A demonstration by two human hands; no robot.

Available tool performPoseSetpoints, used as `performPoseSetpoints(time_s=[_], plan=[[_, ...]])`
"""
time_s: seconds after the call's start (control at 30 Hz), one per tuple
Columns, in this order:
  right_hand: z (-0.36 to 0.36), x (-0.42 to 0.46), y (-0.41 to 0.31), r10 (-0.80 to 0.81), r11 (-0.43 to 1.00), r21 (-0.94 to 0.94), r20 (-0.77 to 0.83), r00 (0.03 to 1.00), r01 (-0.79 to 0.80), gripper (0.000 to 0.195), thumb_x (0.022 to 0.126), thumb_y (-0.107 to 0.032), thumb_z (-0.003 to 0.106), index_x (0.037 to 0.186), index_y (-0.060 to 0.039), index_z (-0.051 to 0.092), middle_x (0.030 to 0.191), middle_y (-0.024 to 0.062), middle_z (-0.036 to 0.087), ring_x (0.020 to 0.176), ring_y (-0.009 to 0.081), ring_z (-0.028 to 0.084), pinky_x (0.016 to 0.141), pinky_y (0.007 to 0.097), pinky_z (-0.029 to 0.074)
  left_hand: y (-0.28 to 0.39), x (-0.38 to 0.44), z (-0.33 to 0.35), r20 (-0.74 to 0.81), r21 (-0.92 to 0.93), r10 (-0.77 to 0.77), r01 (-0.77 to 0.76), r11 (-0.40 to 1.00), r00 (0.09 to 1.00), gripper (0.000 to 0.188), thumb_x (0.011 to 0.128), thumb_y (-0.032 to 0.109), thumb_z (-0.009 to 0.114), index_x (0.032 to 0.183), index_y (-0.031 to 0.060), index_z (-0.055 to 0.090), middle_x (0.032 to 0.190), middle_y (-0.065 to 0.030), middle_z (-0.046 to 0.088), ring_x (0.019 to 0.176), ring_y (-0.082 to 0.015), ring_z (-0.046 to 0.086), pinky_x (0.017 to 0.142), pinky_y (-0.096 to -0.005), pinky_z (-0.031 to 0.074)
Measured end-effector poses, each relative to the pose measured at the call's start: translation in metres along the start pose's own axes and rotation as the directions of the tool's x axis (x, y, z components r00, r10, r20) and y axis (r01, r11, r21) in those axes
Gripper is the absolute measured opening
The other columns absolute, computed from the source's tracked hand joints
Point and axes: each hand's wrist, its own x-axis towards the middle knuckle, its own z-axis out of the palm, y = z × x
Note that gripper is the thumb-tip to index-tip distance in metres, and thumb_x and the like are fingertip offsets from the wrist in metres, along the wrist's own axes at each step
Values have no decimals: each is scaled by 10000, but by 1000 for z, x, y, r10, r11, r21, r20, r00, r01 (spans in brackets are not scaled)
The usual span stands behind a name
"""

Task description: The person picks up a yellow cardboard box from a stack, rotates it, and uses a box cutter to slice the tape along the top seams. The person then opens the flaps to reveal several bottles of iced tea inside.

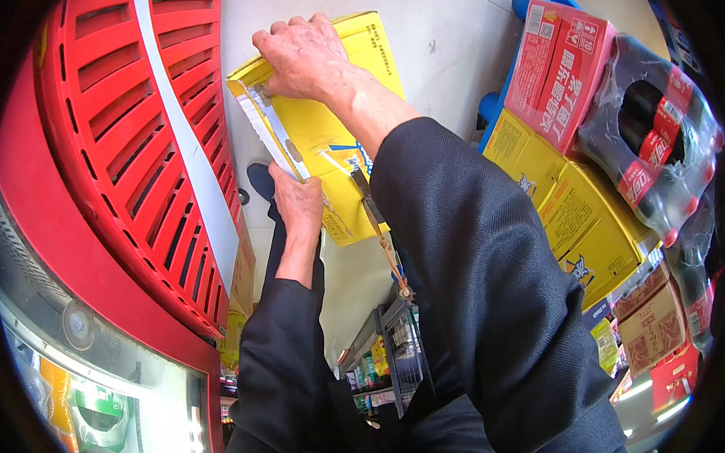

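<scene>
A yellow cardboard carton (317,129) is tilted in front of me, above the pale floor. Its left edge is ripped open, and the torn white and grey inner board (275,130) shows. My right hand (306,58) grips the far end, thumb at the torn edge and fingers over the top. Lower down, my left hand (298,199) clasps the same torn edge. Against the carton's printed face, beside my right sleeve, is a narrow dark-handled tool (366,193), seemingly a knife, with a knotted tan cord (387,249). What holds the tool cannot be made out.
On my left stands a red drinks cooler with a slatted panel (131,133) and lit bottles (99,409). To the right, yellow cartons (553,202), a pink carton (560,70) and shrink-wrapped cola bottles (652,132) are stacked by a blue pallet (491,105). A wire rack (406,351) stands below.
</scene>
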Motion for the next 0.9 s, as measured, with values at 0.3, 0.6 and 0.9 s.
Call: performPoseSetpoints(time_s=[0.3, 0.6, 0.9], plan=[[4, 1, -5, 48, 999, 20, -26, 999, -47, 460, 744, -312, 870, 1172, -185, 760, 1134, 103, 750, 1176, 277, 658, 1071, 506, 390, -19, -23, 8, -102, -141, 150, -164, 976, 983, 509, 937, 74, 537, 1431, -9, 450, 1281, -198, 647, 1148, -299, 637, 1013, -369, 467], [17, -30, 3, -101, 994, -12, -486, 868, 109, 273, 787, -115, 745, 1058, -88, 728, 1042, 140, 722, 1091, 316, 663, 990, 477, 448, -28, -27, 1, 65, -336, 73, -47, 941, 995, 554, 986, 216, 551, 1477, -8, 425, 1344, -222, 616, 1208, -307, 603, 1069, -385, 429], [38, -281, -31, 372, 893, 216, 146, 917, -396, 306, 819, -215, 784, 978, -44, 586, 922, 137, 591, 908, 339, 616, 767, 458, 523, -27, -34, -4, 179, -569, 67, 47, 821, 982, 667, 896, 144, 571, 1519, 5, 379, 1423, -161, 544, 1288, -244, 540, 1117, -360, 390]])
